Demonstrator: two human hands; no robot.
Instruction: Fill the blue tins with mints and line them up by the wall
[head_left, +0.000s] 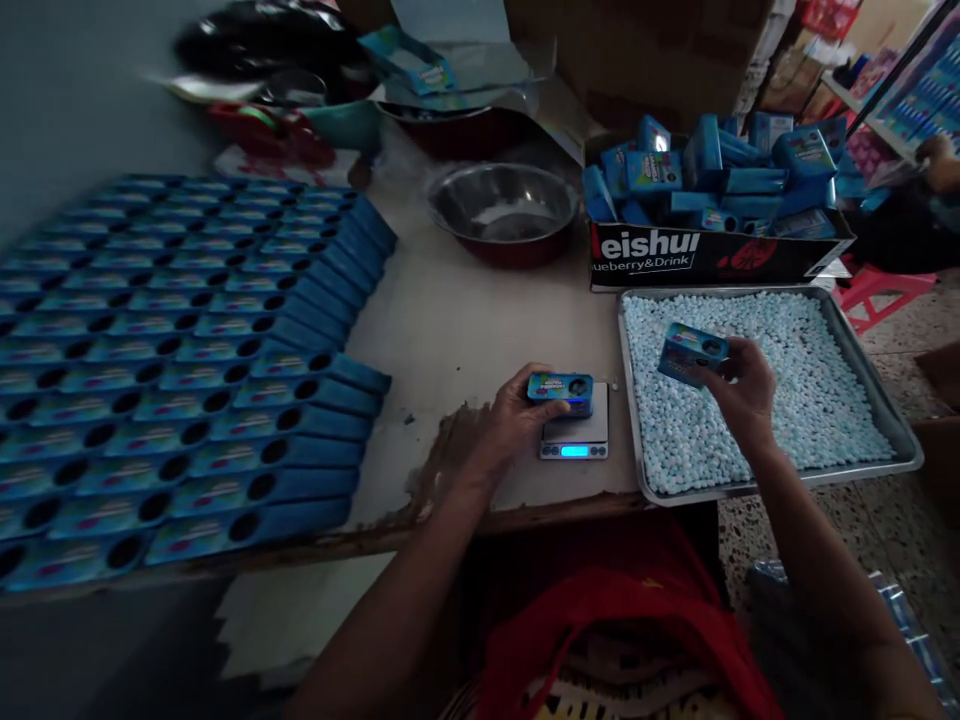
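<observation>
My left hand (517, 415) grips a small blue box (559, 390) with a round dark hole in its top. That box is over the plate of a small digital scale (576, 432) with a lit blue display; whether it touches the plate I cannot tell. My right hand (742, 390) holds another blue box (691, 350) of the same kind, tilted, above a metal tray (911, 445). Pale blue and white pellets (795, 400) fill the tray. Part of each box is hidden by my fingers.
Rows of blue boxes (187, 350) cover the table's left side. A steel bowl (502, 205) stands at the back. Behind the tray, a black carton (720, 255) is heaped with blue boxes. A pink stool (889, 295) and part of another person (911, 225) are at the right.
</observation>
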